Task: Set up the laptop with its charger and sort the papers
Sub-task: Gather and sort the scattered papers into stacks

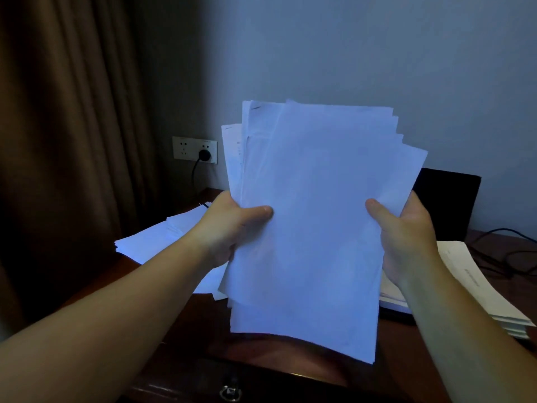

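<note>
I hold a thick, uneven stack of white papers upright above the dark wooden desk. My left hand grips its left edge, thumb on the front sheet. My right hand grips the right edge the same way. Behind the stack, the open laptop shows only its dark lid at the right. A black plug sits in the wall socket, its cable running down toward the desk. More loose papers lie on the desk at the left.
Another pile of papers lies on the desk at the right, with black cables behind it. Brown curtains hang at the left. A drawer handle shows at the desk's front edge. The room is dim.
</note>
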A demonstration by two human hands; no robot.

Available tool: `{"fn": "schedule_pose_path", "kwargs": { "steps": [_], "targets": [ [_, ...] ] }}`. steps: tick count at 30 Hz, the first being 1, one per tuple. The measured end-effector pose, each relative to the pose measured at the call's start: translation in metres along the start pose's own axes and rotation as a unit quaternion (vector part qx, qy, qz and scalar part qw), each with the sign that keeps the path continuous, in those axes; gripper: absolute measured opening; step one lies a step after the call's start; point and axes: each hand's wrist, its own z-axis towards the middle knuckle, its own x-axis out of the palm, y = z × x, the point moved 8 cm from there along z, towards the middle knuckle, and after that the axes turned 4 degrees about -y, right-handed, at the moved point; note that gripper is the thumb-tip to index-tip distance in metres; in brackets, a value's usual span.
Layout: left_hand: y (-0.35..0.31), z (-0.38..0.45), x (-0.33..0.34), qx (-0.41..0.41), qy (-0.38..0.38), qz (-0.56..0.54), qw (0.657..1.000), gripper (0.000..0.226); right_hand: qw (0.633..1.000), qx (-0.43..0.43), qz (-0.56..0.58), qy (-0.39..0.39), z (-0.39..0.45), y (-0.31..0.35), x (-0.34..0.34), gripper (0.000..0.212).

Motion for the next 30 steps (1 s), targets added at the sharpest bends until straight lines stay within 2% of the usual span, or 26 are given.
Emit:
{"fn": "schedule_pose_path", "kwargs": {
  "steps": [2,5,9,12,17,21,27,30],
  "targets": [
    [-0.012,0.003,-0.002,0.03,-0.018,-0.001,0.999,0.032,1.0,-0.023,-0.002,0.011,0.004,0.013,0.005,0.032],
    [-0.021,0.002,-0.004,0.07,-0.038,-0.013,0.997,0.048,0.999,-0.03,0.001,0.025,0.005,0.018,0.006,0.031],
    [0.0,-0.011,-0.015,0.095,-0.111,0.037,0.989,0.063,0.999,0.005,-0.013,0.041,-0.008,-0.011,0.002,0.034],
    [0.015,-0.024,-0.017,0.106,-0.16,0.1,0.976,0.062,0.998,0.029,-0.028,0.051,-0.02,-0.035,0.0,0.037],
    [0.006,-0.024,-0.008,0.14,-0.151,0.156,0.966,0.063,0.998,0.009,-0.044,0.042,-0.015,-0.028,0.005,0.034],
    [-0.006,-0.029,-0.006,0.151,-0.165,0.16,0.962,0.059,0.996,-0.014,-0.053,0.069,-0.011,-0.016,0.011,0.033],
    [0.034,-0.051,-0.009,0.132,-0.183,0.198,0.954,0.055,0.994,0.059,-0.05,0.075,-0.025,-0.053,-0.003,0.028],
    [0.034,-0.053,-0.005,0.135,-0.204,0.216,0.945,0.058,0.995,0.057,-0.048,0.058,-0.025,-0.051,-0.003,0.03]
  ]
}}
